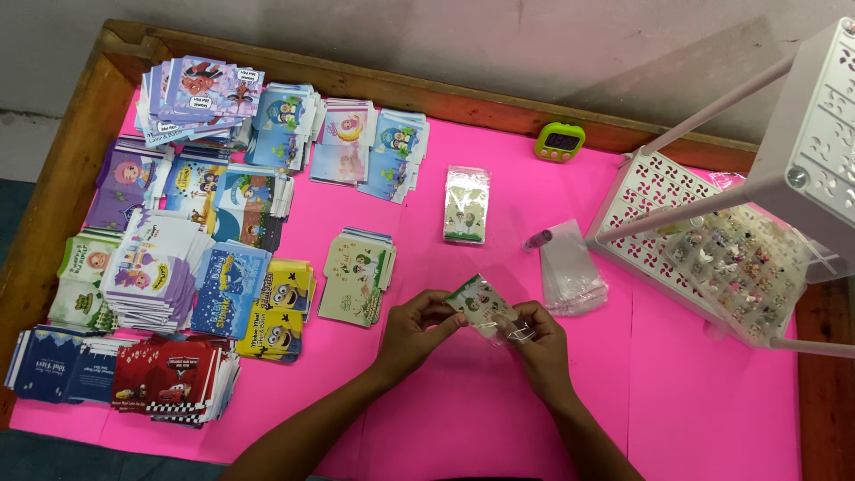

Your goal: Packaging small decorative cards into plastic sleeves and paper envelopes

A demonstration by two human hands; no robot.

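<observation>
Head view: 2 hands hold a small green-and-white card (478, 301); half inside clear sleeve (509, 330).

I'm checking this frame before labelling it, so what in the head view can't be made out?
- Small card in a clear sleeve: its ends are covered by the left hand and right hand.
- Green timer: its display is too small to read.
- White rack: cut off by the right edge; the small items on its shelf are too tiny to identify.
- Card stacks: lower cards are hidden by the upper ones.
</observation>
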